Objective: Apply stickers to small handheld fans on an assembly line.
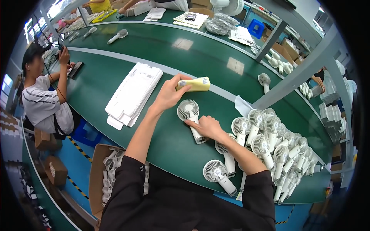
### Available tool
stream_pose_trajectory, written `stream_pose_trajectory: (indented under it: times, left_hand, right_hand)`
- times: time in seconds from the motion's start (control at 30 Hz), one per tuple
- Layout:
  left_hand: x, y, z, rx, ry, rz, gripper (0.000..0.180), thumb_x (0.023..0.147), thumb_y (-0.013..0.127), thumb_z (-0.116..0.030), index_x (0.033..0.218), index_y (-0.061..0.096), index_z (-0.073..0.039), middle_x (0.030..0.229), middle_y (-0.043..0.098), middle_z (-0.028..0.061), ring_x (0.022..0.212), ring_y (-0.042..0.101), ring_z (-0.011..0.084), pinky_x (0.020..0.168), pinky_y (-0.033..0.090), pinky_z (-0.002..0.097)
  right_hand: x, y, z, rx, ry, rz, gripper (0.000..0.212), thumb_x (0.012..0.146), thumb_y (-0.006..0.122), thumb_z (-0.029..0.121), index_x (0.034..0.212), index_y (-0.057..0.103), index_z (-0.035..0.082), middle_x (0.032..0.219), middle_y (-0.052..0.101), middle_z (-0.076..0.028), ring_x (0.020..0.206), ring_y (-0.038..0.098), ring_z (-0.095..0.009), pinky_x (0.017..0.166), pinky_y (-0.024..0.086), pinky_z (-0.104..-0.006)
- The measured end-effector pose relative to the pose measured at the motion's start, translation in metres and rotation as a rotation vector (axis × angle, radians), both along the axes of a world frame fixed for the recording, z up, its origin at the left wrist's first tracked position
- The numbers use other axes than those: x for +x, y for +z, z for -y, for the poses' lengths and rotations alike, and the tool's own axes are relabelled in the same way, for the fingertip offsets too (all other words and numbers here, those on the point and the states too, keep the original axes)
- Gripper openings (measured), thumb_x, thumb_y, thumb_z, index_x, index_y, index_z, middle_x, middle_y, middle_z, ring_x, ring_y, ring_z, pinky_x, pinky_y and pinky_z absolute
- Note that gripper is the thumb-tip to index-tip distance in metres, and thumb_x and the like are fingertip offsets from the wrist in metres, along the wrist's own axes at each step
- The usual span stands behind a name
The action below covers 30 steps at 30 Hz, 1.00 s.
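My left hand (171, 92) grips a pale yellow roll (198, 84) with small printed labels on it, held above the table. Just below it, a white handheld fan (189, 110) lies face up on the green table. My right hand (207, 127) is closed over this fan's handle, one finger stretched across the neck below the round grille. Part of the handle is hidden under that hand. Nearer to me lie two more white fans, one by my right forearm (227, 156) and one close to the table edge (215, 170).
A large heap of white handheld fans (281, 154) covers the table at right. Flat white boxes (135, 94) are stacked at left. A grey post (296, 65) rises beyond the heap. A carton of white parts (96, 181) stands below the edge. A person (48, 92) sits at far left.
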<state>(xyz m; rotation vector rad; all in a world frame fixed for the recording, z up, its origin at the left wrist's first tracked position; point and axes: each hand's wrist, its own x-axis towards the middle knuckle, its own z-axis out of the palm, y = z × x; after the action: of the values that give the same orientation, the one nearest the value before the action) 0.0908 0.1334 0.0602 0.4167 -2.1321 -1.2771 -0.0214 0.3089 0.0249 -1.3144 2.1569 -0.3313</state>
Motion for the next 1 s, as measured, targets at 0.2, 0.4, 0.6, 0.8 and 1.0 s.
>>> stream_pose_trajectory:
  times: [0.2,0.4,0.6,0.8,1.0]
  left_hand:
    - [-0.004,0.003,0.004,-0.065,-0.032,-0.029,0.024,0.094,0.069,-0.014,0.115,0.068,-0.002,0.102,0.073,0.0071,0.093,0.066,0.0113,0.082,0.051,0.0261]
    - [0.001,0.009,0.004,-0.041,-0.069,-0.072,0.022,0.095,0.067,-0.014,0.113,0.067,-0.002,0.094,0.073,0.0118,0.084,0.069,0.018,0.078,0.053,0.0299]
    - [-0.005,-0.003,0.008,-0.034,-0.153,-0.074,0.025,0.091,0.063,-0.004,0.115,0.063,0.0,0.097,0.071,0.0104,0.085,0.066,0.0161,0.078,0.051,0.0294]
    - [-0.026,-0.026,0.02,-0.104,-0.189,-0.112,0.046,0.09,0.069,-0.014,0.132,0.054,-0.004,0.115,0.066,0.0162,0.108,0.064,0.0273,0.095,0.049,0.0356]
    - [-0.043,-0.062,0.037,-0.166,-0.175,0.043,0.085,0.084,0.079,-0.027,0.147,0.028,-0.002,0.13,0.056,0.0298,0.122,0.055,0.0427,0.104,0.044,0.0441]
  right_hand:
    - [-0.006,0.007,-0.005,-0.254,0.112,-0.388,0.068,0.094,0.054,0.061,0.067,0.07,0.001,0.061,0.066,-0.018,0.058,0.067,-0.034,0.055,0.053,-0.0396]
    - [-0.014,0.07,0.028,-1.056,-0.036,-0.34,0.012,0.085,0.076,0.008,0.091,0.068,0.001,0.079,0.061,-0.01,0.065,0.06,-0.024,0.06,0.049,-0.0377]
    - [-0.011,0.056,0.055,-1.148,0.214,-0.481,0.026,0.08,0.074,0.002,0.106,0.068,0.003,0.102,0.061,-0.012,0.092,0.059,-0.03,0.08,0.047,-0.0391]
    - [-0.028,0.041,0.061,-1.179,0.16,-0.54,0.02,0.078,0.073,-0.005,0.096,0.064,0.002,0.097,0.064,-0.012,0.087,0.06,-0.032,0.078,0.048,-0.0398]
    - [-0.043,0.047,0.038,-0.951,-0.188,-0.039,0.012,0.088,0.073,0.006,0.094,0.066,-0.002,0.092,0.064,-0.007,0.083,0.06,-0.015,0.076,0.048,-0.0292]
